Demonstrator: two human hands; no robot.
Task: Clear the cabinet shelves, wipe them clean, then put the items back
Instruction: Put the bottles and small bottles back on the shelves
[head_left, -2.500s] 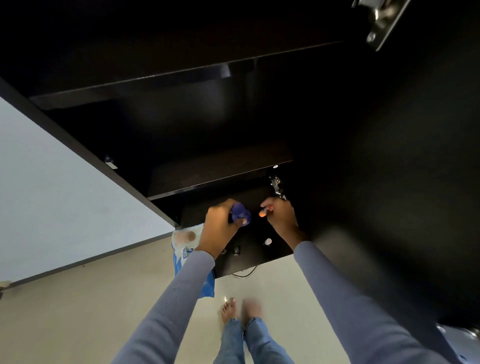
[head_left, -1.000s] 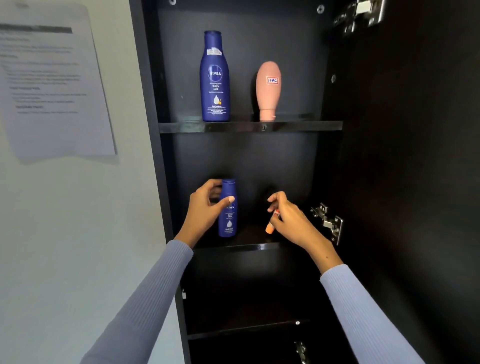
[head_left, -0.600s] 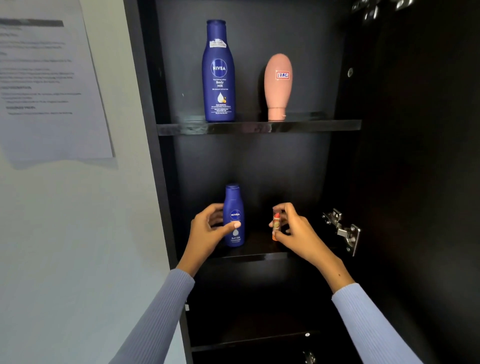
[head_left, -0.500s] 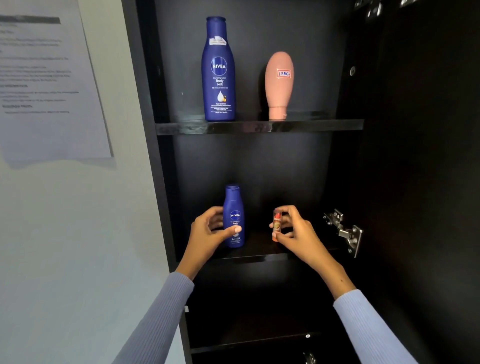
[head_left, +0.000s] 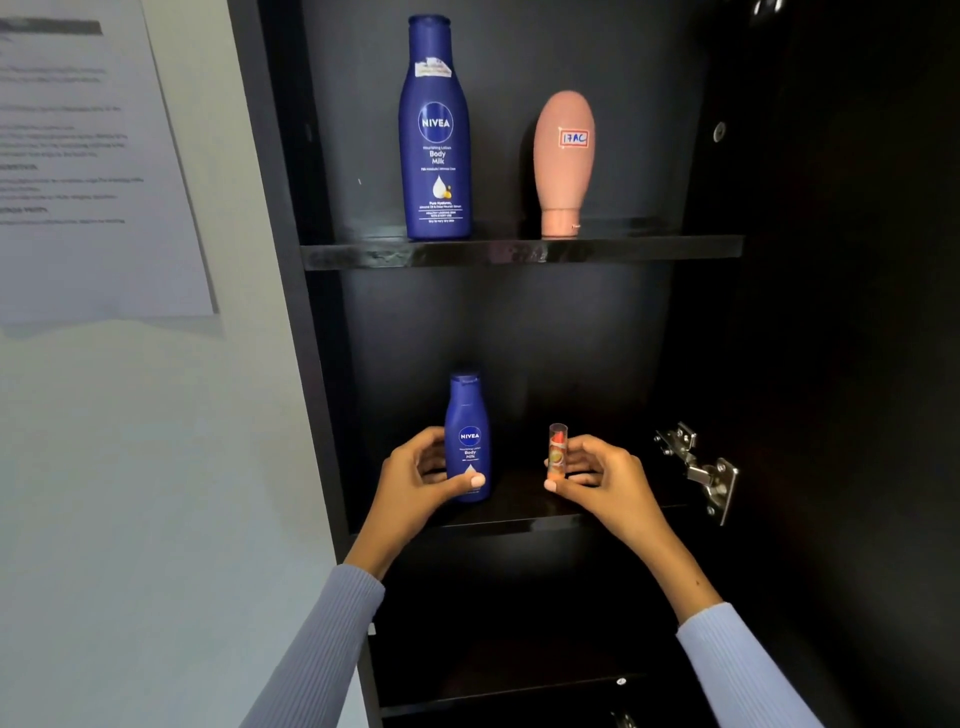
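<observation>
My left hand (head_left: 415, 480) grips the small blue lotion bottle (head_left: 467, 439), thumb across its front; the bottle stands upright on the middle shelf (head_left: 623, 512); my right hand (head_left: 592, 475) pinches the orange lip balm tube (head_left: 557, 451), upright just beside the bottle. Hazard, as I judge it: the tube is narrow and tall; a finger catching it on release would tip it, and it could roll off the shelf edge; a nudged bottle could knock it likewise. Count: two blue bottles, the large blue lotion bottle (head_left: 436, 130) on the upper shelf (head_left: 675, 247); one pink bottle (head_left: 563, 161), inverted on its cap; one tube.
</observation>
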